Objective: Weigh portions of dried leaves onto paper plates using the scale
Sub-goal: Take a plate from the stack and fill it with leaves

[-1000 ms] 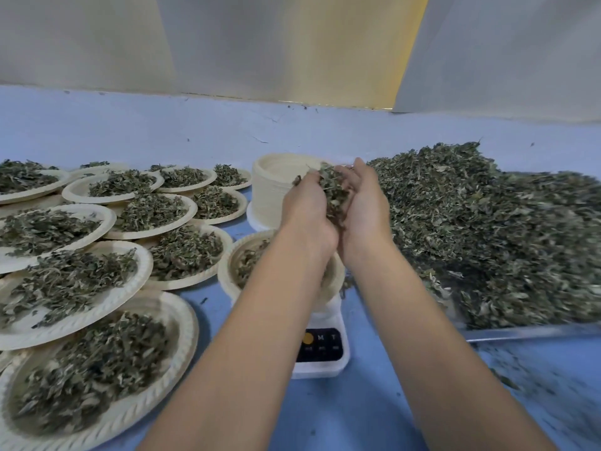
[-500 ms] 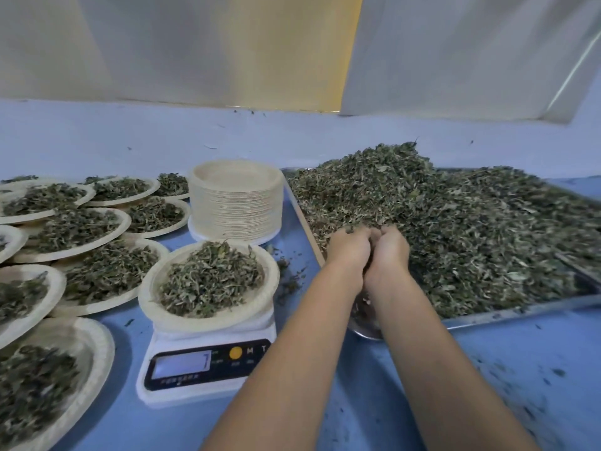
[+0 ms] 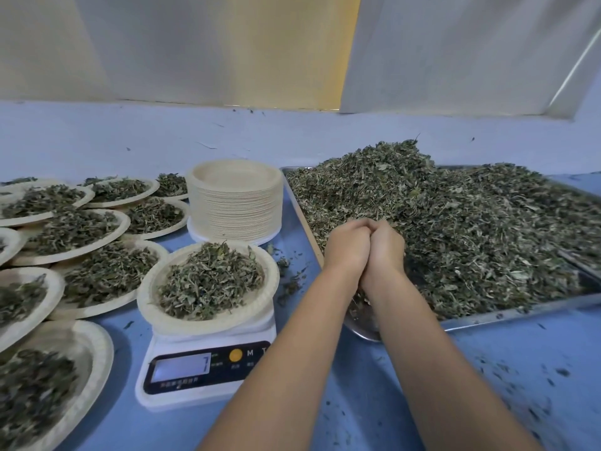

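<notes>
Head view
Left hand (image 3: 348, 245): knuckles up, fingers curled, pressed against the right hand (image 3: 385, 249) at the near-left edge of the heap of dried leaves (image 3: 471, 222).
Grip: both sets of fingertips are buried in the leaves; I cannot tell whether they enclose any.
Heap: fills the metal tray (image 3: 520, 315), right of centre on the blue table (image 3: 487, 369).
Scale (image 3: 201, 369): near, left of the arms, display lit but blurred.
Plate on scale (image 3: 156, 307): holds a leaf portion (image 3: 211, 278).
Stack of empty plates (image 3: 234, 206): just beyond the scale.
Filled plates (image 3: 97, 309): overlapping, far left.
</notes>
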`<state>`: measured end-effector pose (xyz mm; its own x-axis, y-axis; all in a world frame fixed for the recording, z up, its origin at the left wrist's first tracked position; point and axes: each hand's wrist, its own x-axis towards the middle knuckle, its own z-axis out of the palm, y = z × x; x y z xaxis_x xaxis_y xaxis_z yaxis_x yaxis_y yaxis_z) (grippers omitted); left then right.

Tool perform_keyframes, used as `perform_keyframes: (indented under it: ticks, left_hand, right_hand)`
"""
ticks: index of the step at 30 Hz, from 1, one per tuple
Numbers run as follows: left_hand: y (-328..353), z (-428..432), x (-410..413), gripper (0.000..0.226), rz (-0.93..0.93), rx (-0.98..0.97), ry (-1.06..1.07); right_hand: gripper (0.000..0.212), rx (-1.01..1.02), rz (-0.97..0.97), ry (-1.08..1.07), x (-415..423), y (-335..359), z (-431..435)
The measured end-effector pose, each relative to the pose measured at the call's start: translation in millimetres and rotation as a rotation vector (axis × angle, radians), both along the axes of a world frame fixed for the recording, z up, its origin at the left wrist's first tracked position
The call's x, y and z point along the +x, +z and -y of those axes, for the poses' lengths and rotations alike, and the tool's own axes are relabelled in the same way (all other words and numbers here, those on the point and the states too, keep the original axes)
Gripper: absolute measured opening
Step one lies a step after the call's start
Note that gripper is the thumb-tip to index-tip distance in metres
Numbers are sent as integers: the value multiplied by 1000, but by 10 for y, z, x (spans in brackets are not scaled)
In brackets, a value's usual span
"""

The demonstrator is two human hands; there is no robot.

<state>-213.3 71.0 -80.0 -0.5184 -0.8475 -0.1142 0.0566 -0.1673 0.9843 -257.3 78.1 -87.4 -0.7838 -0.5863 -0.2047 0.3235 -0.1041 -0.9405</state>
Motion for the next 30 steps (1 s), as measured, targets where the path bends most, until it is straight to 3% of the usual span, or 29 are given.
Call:
perform_keyframes:
  ticks: [3,5,10,18,23,30]
  left_hand:
    - [21,2,20,38,1,-96,13]
    - [-2,48,20,39,-2,-126,62]
    - [71,37,123,48,15,-170,31]
    - [422,256,814,42,-1,-257,199]
    - [361,451,1588,41,48,-346,404]
    - [24,667,2242,40,71,-167,580]
  right_hand:
    - [22,-68,1,-109,17,0,15]
    - [26,-108,37,-156,18,-6,26]
    - [46,-189,-4,-70,124,-6,2]
    - [33,-308,38,73,594,237,222]
    - [29,-126,-228,176,908,151,355]
    - [29,50,-428,205,1047,-90,375]
